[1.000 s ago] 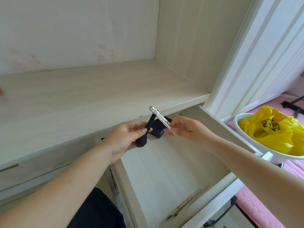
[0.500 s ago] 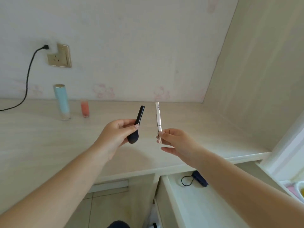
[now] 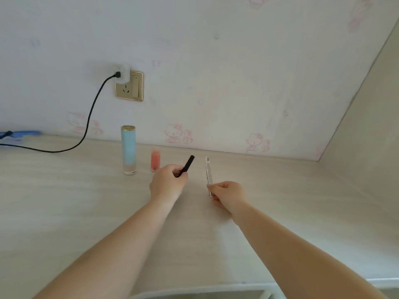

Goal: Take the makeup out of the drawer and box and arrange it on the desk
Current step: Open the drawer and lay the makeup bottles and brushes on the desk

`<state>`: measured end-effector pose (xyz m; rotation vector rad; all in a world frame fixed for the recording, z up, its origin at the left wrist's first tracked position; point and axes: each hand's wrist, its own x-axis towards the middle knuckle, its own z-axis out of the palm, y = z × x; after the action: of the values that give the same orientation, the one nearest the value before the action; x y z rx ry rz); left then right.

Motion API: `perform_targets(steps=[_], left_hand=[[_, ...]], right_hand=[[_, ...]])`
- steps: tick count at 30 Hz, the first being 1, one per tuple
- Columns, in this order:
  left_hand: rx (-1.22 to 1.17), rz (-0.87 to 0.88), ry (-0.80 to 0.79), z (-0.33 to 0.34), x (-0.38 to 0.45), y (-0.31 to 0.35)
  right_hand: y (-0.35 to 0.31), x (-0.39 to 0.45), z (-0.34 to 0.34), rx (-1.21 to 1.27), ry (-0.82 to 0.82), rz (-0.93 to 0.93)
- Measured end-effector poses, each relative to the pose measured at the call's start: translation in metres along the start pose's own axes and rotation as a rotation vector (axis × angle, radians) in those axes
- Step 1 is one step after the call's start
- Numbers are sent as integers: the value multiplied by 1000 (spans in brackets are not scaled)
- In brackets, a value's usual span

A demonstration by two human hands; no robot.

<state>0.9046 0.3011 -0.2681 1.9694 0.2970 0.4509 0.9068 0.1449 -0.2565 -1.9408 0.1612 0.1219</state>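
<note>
Left hand [image 3: 167, 184] grips the black stick [image 3: 187, 166], right hand [image 3: 227, 194] pinches the silver pen [image 3: 209, 174]; recommend standing both upright right of the pink tube [image 3: 155, 160].

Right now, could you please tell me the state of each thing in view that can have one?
Left hand: grips the black stick, tilted.
Right hand: pinches the silver pen near its lower end.
Blue tube: upright on the desk, capped.
Small pink bottle: upright beside it.
Black cable: plugged in at the wall socket.
</note>
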Motion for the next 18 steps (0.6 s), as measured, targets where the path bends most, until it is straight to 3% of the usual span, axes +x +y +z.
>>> perform_targets(steps=[7,18], left_hand=[[233,26,8,14,36,-18],[425,70,11,23,49,-23]], right_hand=[[-11,43,16,-245,40,-47],[-23,65,16,-549,-44,-38]])
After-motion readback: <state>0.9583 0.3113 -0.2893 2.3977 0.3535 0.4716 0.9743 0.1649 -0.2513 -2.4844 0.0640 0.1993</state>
